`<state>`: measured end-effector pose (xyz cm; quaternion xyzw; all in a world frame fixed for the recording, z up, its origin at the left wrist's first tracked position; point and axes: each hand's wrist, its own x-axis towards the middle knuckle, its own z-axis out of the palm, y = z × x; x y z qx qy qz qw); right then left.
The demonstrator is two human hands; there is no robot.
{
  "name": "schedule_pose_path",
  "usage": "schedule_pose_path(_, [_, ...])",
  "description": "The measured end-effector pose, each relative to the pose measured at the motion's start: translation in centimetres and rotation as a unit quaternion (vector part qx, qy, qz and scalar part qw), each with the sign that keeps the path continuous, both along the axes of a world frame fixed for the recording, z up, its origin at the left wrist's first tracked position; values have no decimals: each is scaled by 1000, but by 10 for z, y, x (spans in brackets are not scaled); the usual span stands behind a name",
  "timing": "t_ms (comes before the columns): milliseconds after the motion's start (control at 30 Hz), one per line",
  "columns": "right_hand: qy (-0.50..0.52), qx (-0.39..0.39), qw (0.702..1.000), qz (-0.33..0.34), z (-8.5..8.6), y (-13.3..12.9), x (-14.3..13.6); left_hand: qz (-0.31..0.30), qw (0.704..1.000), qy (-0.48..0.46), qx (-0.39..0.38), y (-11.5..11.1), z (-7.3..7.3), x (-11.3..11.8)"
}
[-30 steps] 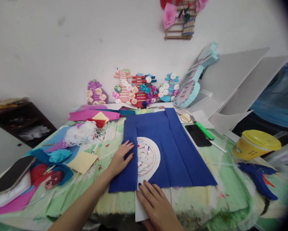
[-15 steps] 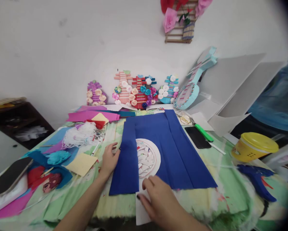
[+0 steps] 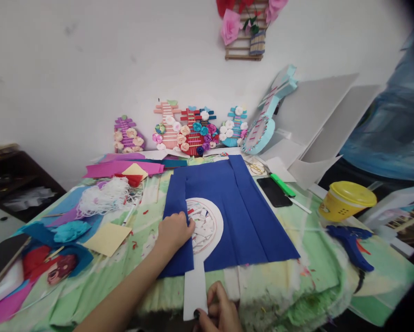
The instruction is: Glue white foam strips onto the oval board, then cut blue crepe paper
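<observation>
One white cutout (image 3: pixel 218 226) on one blue sheet (image 3: pixel 243 216).
My left hand (image 3: pixel 174 231) curls on the sheet's left flap (image 3: pixel 175 191), which covers part of the cutout; whether it grips, I cannot tell. Past the sheet's near edge, my right hand (image 3: pixel 221 308) pinches the handle (image 3: pixel 195 293).

This looks like a craft workspace; whether in a home or a studio cannot be told. Flower-trimmed model guitars (image 3: pixel 194 136) stand along the far edge of the cloth-covered desk (image 3: pixel 276 276), coloured sheets (image 3: pixel 123 168) and tangled white string (image 3: pixel 105 196) crowd its left side, and a blue glue gun (image 3: pixel 348 242) lies by its right edge. A white cutout (image 3: pixel 199 263) rests on blue sheeting (image 3: pixel 234 212) toward the front edge.
</observation>
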<state>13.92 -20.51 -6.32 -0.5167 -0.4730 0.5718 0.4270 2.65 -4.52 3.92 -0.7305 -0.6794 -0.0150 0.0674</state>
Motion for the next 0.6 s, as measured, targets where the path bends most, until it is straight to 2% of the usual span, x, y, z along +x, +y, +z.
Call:
schedule_pose_path(133, [177,-45,983,-33,7,-3,4,-25,1000,-9,-8,6,7,0])
schedule_pose_path(233, [232,-59,970,-44,11,-6,16,-45,998,-53,10,8,17,0])
schedule_pose_path(333, [260,-64,963,-40,12,-9,29,-64,988,-139,35,12,30,8])
schedule_pose_path(467, [279,-68,957,-39,13,-12,44,-111,970,-214,18,20,44,32])
schedule_pose_path(600, [291,-72,953,-44,14,-13,57,-147,969,-200,-18,22,50,64])
